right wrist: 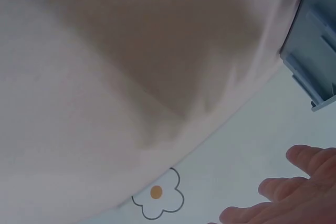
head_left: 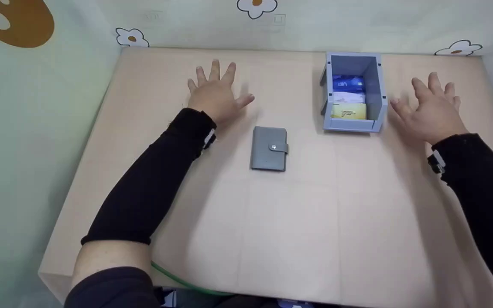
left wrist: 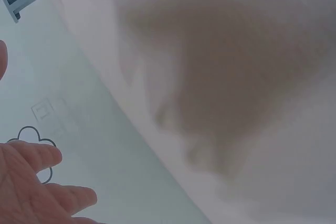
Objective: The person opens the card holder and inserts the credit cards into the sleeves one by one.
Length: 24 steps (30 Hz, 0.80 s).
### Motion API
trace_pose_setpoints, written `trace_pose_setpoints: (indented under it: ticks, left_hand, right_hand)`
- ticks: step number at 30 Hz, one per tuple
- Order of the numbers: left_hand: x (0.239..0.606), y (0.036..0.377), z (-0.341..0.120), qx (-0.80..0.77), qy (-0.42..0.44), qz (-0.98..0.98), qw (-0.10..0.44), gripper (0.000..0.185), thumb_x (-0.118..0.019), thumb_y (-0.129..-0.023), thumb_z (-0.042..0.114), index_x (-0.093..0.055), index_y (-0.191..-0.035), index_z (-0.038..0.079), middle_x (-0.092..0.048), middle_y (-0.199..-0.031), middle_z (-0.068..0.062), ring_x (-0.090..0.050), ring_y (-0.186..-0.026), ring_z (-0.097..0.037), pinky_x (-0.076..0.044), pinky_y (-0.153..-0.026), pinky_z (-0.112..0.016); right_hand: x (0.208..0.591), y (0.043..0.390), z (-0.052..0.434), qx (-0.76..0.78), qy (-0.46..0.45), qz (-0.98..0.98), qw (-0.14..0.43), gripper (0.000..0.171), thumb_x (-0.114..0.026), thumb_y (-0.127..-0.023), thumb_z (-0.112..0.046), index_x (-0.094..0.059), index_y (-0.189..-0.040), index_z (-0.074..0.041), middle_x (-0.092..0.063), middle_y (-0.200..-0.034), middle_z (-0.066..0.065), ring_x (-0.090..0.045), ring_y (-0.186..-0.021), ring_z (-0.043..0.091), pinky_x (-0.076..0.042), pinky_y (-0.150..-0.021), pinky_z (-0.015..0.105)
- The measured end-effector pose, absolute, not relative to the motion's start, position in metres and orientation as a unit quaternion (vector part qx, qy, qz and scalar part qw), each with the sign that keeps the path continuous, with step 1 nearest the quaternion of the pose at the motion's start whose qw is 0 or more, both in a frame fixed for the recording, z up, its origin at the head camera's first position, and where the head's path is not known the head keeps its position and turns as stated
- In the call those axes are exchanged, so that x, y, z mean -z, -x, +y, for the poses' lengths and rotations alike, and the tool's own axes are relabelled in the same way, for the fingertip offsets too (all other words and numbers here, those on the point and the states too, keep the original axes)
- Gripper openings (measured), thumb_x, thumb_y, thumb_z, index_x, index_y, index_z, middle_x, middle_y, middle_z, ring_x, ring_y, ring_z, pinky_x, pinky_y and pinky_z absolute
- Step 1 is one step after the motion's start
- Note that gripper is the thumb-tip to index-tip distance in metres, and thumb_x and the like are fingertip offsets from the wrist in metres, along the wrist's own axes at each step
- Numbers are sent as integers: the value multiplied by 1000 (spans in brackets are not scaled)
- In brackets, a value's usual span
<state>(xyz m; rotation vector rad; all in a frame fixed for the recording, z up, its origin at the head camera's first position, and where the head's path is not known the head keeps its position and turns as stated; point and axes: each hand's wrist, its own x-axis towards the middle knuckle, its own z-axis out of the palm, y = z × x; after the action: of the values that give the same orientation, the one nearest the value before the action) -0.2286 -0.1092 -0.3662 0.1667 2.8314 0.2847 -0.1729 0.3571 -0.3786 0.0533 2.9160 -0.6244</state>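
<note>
A small grey wallet (head_left: 269,148) is seen closed in the middle of the frame, fastened by a tab with 1 metal snap, lying flat on the beige table (head_left: 289,239). Just to its upper left, the left hand (head_left: 216,94) is spread flat with fingers straight, nothing held. At the right, the right hand (head_left: 432,111) is likewise opened and empty, beside a grey box (head_left: 377,92) in which 3 cards (head_left: 348,100) are stacked.
</note>
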Motion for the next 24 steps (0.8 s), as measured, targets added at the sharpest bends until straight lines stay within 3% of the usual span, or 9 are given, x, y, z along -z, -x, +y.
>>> trace_pose_setpoints:
  ticks: [11, 16, 20, 24]
  left_hand:
    - [363, 224, -108, -92, -62, 984, 138, 102, -39, -95, 85, 2, -170, 31, 11, -176, -15, 7, -158, -56, -3, -125, -74]
    - [358, 217, -103, -101, -65, 983, 137, 102, -40, -95, 84, 1, -171, 30, 9, -177, -15, 6, -159, -55, -4, -126, -73]
    - [354, 208, -97, -126, -75, 978, 146, 100, -43, -97, 80, -2, -171, 27, 4, -177, -15, -2, -161, -51, -9, -128, -69]
    - [351, 195, -91, -145, -101, 969, 171, 98, -46, -100, 74, -7, -171, 18, -9, -177, -16, -22, -161, -41, -28, -128, -57]
  right_hand:
    - [373, 169, 355, 213, -28, 973, 84, 91, -35, -107, -63, -7, -168, -1, 19, -171, 27, 24, -148, 65, 13, -117, 79]
    - [368, 165, 351, 239, -45, 968, 66, 89, -38, -108, -58, -12, -166, 3, 14, -172, 26, 19, -152, 61, 10, -122, 74]
    - [361, 161, 342, 263, -71, 961, 46, 83, -39, -108, -54, -22, -164, 6, -5, -174, 29, -1, -160, 52, -5, -129, 67]
    - [352, 155, 328, 293, -93, 951, 35, 78, -39, -108, -52, -31, -162, 3, -27, -170, 28, -24, -158, 47, -19, -128, 64]
